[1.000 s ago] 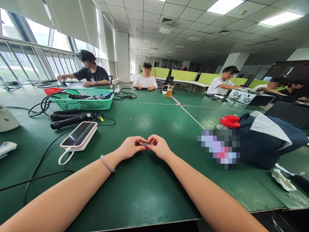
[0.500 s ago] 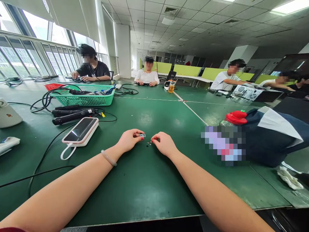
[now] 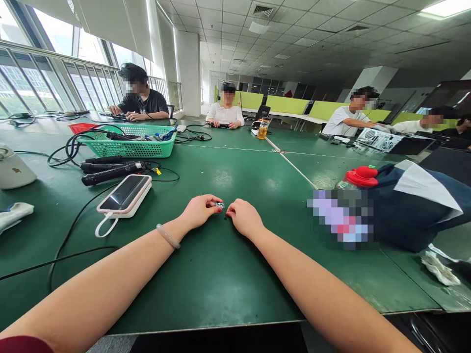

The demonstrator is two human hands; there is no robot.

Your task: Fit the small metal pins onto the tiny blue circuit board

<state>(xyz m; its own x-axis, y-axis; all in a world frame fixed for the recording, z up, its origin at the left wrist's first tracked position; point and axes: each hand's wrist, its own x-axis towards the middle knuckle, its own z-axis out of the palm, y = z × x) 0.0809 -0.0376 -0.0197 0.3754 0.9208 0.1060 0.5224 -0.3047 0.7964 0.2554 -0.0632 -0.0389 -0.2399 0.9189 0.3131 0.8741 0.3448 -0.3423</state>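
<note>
Over the green table my left hand [image 3: 200, 211] is closed in a pinch. Between its thumb and fingertips sits a small flat piece with a black-and-white pattern [image 3: 220, 205], much like a tiny circuit board. My right hand [image 3: 245, 217] is just to the right, its fingers bent together beside that piece. Whatever its fingertips hold is hidden or too small to name. A tiny dark bit [image 3: 225, 218] lies on the table below the right fingertips.
To the left are a phone [image 3: 124, 193] on a white block, black rod-shaped tools [image 3: 112, 174], loose cables and a green basket [image 3: 136, 147]. A red-lidded jar [image 3: 362, 176] and a dark bag [image 3: 415, 211] stand right. Several people sit around the table.
My right hand has moved slightly left, closer to the small patterned piece. The small light bit beside the dark one no longer shows. My left hand still pinches its piece.
</note>
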